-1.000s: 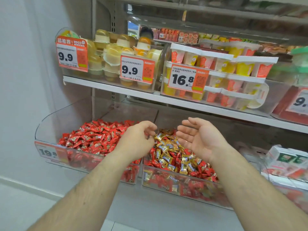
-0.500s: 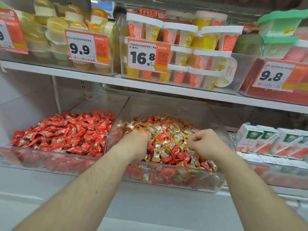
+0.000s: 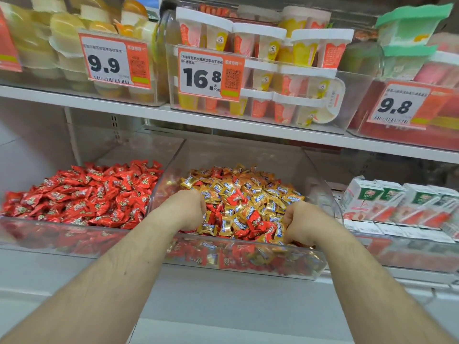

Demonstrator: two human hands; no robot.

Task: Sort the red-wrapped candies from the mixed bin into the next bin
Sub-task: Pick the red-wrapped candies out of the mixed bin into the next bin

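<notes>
The clear mixed bin [image 3: 321,173] in the middle holds gold-wrapped and red-wrapped candies [image 3: 248,194]; one red-wrapped candy [image 3: 236,200] lies near the top of the pile. Both my hands are inside it. My left hand [image 3: 190,211] is dug into the pile's left side, fingers curled down round candies. My right hand [image 3: 301,223] is at the front right, fingers likewise curled into the candies, their tips hidden. The bin to the left [image 3: 49,235] is heaped with only red-wrapped candies [image 3: 94,192].
A white shelf [image 3: 223,124] hangs low over the bins, carrying clear boxes of pudding cups [image 3: 263,70] with price tags 9.9, 16.8 and 9.8. White and green cartons [image 3: 387,202] fill the bin to the right.
Both hands dropped from open and raised above the bins down into the mixed bin and curled into the candies. The camera has come closer and shifted right.
</notes>
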